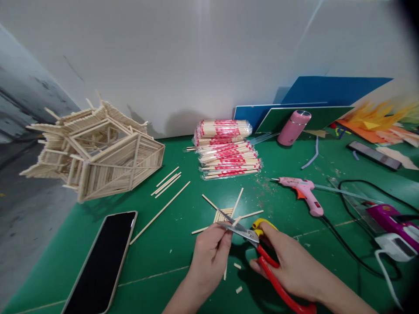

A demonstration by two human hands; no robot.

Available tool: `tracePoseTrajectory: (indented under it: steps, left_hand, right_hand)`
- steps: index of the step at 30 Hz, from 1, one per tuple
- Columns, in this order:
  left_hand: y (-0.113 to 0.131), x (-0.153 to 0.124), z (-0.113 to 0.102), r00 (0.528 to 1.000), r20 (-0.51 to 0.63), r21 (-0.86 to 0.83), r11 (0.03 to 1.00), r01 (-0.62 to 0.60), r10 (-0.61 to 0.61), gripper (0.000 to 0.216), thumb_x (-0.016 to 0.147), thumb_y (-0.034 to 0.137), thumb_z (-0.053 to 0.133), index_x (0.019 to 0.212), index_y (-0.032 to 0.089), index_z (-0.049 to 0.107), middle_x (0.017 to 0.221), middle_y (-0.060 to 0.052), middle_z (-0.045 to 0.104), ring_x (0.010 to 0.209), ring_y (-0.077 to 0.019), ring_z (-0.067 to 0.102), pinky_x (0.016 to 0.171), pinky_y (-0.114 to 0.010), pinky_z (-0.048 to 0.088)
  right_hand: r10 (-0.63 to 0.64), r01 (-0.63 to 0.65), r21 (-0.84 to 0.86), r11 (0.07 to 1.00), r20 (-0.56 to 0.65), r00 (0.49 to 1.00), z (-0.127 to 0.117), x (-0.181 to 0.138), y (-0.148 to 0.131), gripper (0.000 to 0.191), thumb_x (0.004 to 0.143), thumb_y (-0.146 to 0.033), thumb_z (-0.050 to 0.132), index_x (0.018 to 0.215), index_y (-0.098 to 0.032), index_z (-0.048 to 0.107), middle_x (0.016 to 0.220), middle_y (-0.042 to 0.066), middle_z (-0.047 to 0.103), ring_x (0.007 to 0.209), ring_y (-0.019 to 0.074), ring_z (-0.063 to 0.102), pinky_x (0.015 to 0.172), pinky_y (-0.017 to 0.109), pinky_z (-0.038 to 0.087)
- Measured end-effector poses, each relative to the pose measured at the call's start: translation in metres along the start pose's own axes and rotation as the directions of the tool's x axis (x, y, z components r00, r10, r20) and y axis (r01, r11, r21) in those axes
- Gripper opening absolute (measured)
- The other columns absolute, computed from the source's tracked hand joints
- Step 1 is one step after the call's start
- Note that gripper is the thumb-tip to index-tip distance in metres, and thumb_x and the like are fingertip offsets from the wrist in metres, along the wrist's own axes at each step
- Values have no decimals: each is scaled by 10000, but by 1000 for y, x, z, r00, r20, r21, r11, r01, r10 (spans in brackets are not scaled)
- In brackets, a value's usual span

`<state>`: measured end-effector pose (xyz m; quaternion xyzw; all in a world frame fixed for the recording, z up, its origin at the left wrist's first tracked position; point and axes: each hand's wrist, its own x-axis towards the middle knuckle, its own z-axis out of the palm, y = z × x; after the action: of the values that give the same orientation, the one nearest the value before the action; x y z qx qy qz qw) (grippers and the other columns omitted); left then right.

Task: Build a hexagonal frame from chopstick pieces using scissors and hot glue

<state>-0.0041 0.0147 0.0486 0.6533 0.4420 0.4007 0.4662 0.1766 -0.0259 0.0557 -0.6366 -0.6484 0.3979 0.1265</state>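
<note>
My left hand (211, 250) is closed, pinching a short wooden stick (236, 220) between thumb and fingers. In my right hand (291, 257) is a pair of scissors (250, 235) with red and yellow handles. Its blades are parted and meet the stick just above my left fingertips. Behind them, several sticks cross over a small slatted piece (223, 214) on the green table, partly hidden by my left hand. Two short cut-off bits (239, 289) lie below the scissors. Several loose sticks (167, 185) lie to the left.
A stick-built structure (111, 157) stands at left, behind a phone (101, 261). Wrapped chopsticks (229, 152) are piled at the back. To the right are a pink glue gun (304, 191) with its cord, a pink bottle (293, 127), leaning boards (337, 91) and a white plug (396, 246).
</note>
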Motion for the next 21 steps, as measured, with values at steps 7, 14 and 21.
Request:
tracePoseTrajectory:
  steps: [7, 14, 21]
  left_hand:
    - [-2, 4, -6, 946, 205, -267, 916, 301, -251, 223, 739, 299, 535, 624, 121, 605, 502, 29, 436, 481, -75, 358, 474, -192, 283]
    - [-8, 3, -4, 892, 313, -484, 753, 446, -327, 280, 678, 374, 621, 653, 96, 594, 473, 50, 374, 432, -40, 263, 423, -194, 145]
    - [-10, 3, -3, 872, 358, -560, 670, 487, -335, 235, 628, 328, 669, 654, 99, 623, 463, 40, 420, 413, -35, 289, 414, -198, 143]
  right_hand:
    - [-28, 28, -65, 997, 12, 1000, -4, -2, 0, 302, 688, -437, 568, 810, -225, 391, 744, -21, 536, 602, 126, 457, 539, 236, 343]
    - [-15, 14, 23, 1000, 63, 998, -4, -4, -1, 223, 713, -347, 555, 831, -219, 417, 758, -11, 562, 641, 134, 505, 555, 229, 353]
    - [-14, 15, -23, 1000, 50, 999, -6, -6, -5, 208, 705, -334, 551, 799, -225, 400, 750, -16, 559, 630, 127, 499, 549, 218, 350]
